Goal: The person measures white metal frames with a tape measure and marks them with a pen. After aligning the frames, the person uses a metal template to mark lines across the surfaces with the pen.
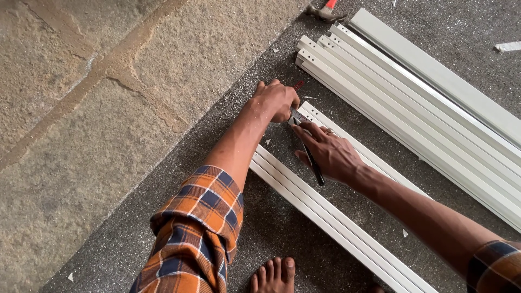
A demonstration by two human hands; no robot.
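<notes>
Start at 9 o'clock: there the floor (pixel 81 108) is rough and sandy. It turns to dark, speckled floor where you work.

Near the middle, your left hand (pixel 277 100) is curled into a tight fist. Its fingers are closed on a small tool with a red tip (pixel 298 85) that pokes out at 1 o'clock from the fist. I cannot tell what kind of tool it is.

Just to the right, your right hand (pixel 328 152) lies flat on the white plastic strips (pixel 325 217). Its fingers are spread a little and press down on a thin dark tool (pixel 315 169), a pencil or a blade. The two hands touch at the top end of the strips, so the work looks to be going on at that end right now. I see no finished cut or mark there, so I think this step is not done.

Small white chips (pixel 404 233) lie on the floor. At 5 o'clock is your bare foot (pixel 274 276).

At 2 o'clock, a stack of long white strips (pixel 412 114) lies untouched, well apart from your hands. At 12 o'clock a hammer (pixel 324 11) rests near the stack's end.
</notes>
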